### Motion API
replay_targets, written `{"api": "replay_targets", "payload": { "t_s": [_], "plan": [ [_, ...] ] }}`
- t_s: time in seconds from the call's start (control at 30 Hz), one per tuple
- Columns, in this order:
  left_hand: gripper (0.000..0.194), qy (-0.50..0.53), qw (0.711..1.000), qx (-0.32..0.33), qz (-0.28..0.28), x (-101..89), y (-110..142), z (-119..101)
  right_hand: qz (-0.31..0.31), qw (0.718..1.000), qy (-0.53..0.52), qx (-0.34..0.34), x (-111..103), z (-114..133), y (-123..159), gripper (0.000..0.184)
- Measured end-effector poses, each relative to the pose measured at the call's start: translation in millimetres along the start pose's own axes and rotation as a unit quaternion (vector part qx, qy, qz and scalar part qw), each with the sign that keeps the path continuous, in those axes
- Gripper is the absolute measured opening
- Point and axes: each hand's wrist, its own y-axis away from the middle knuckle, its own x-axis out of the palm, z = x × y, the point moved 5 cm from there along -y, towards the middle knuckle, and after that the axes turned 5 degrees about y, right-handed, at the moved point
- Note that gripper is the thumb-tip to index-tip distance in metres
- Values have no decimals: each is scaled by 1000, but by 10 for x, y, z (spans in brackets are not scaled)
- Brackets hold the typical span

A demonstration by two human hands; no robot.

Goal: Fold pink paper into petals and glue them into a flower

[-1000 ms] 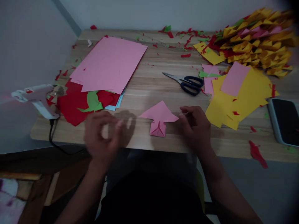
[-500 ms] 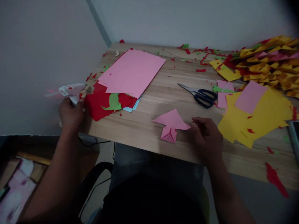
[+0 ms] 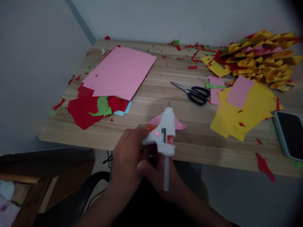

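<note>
My left hand (image 3: pixel 129 151) is closed around the handle end of a white hot glue gun (image 3: pixel 168 123), its nozzle pointing away from me and a clear glue stick (image 3: pixel 166 176) jutting from the back. A small red light glows on its side. Just under the handle is my right hand (image 3: pixel 163 176), thumb bent towards the left hand; its fingers are mostly hidden behind the gun, so their grip cannot be made out. Below the gun lies a folded pink paper piece (image 3: pixel 180 124) on the table, largely covered by it.
Pink sheets (image 3: pixel 125 71) rest over red paper (image 3: pixel 81 112) on the left. Blue-handled scissors (image 3: pixel 197 94) lie mid-table. On the right are yellow sheets (image 3: pixel 251 116), a phone (image 3: pixel 290 135) and a folded-paper construction (image 3: pixel 262 63). Red and green scraps are strewn about the wooden table (image 3: pixel 94 137).
My left hand has brought the glue gun from the table's left edge to over the pink paper piece. My right hand has moved left to beneath the gun. The view has shifted.
</note>
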Motion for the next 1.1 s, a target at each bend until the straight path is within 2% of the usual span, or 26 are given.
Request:
{"api": "replay_targets", "payload": {
  "t_s": [0.07, 0.13, 0.23, 0.33, 0.4, 0.5, 0.63, 0.73, 0.87, 1.1],
  "plan": [
    [20, 23, 998, 55, 3, 202, 88, -214, -45, 997, -42, 43, -73, -75, -24, 38],
    [30, 46, 996, 72, 26, 268, 138, -295, -110, 991, -45, 68, -234, -139, -13, 40],
    [36, 86, 993, 44, 64, 210, 118, -233, -178, 979, -63, 74, -471, -181, 35, 42],
    [19, 85, 996, 6, 34, 127, -1, -35, -206, 972, -99, 52, -675, -131, 59, 43],
    [9, 56, 998, 4, 42, 196, -87, 101, -200, 972, -108, 62, -787, -91, 64, 38],
    [19, 3, 995, 18, 96, 446, -163, 244, -177, 974, -75, 118, -918, -76, 114, 36],
    [37, -106, 987, 18, 122, 662, -173, 307, -138, 969, 92, 184, -1058, -99, 284, 36],
    [36, -111, 986, 21, 121, 670, -170, 301, -77, 955, 202, 203, -1093, -127, 394, 42],
    [23, -95, 986, 35, 132, 649, -177, 302, -66, 932, 295, 199, -1127, -121, 435, 50],
    [17, -70, 988, 40, 135, 630, -174, 323, -49, 927, 312, 200, -1102, -113, 346, 48]
  ]
}}
